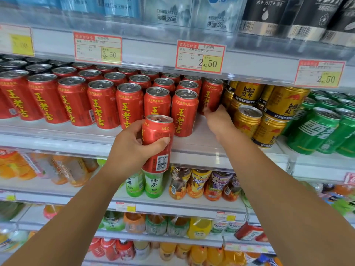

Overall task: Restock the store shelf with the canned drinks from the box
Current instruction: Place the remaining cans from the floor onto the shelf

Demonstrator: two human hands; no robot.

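Two hands [132, 148] [219, 120], three 2.50 price tags [98, 48] [199, 57] [319, 73]

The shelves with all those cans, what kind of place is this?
Probably a shop's drinks aisle. Price tags hang on the shelf edge, rows of identical red cans fill the shelf, and bottled drinks line the shelves below.

Your left hand [132, 148], arm extended, grips a red can [157, 139] upright, thumb across its front. Your right hand [219, 121] reaches deeper, thumb and curled fingers closing on the end can [210, 95].
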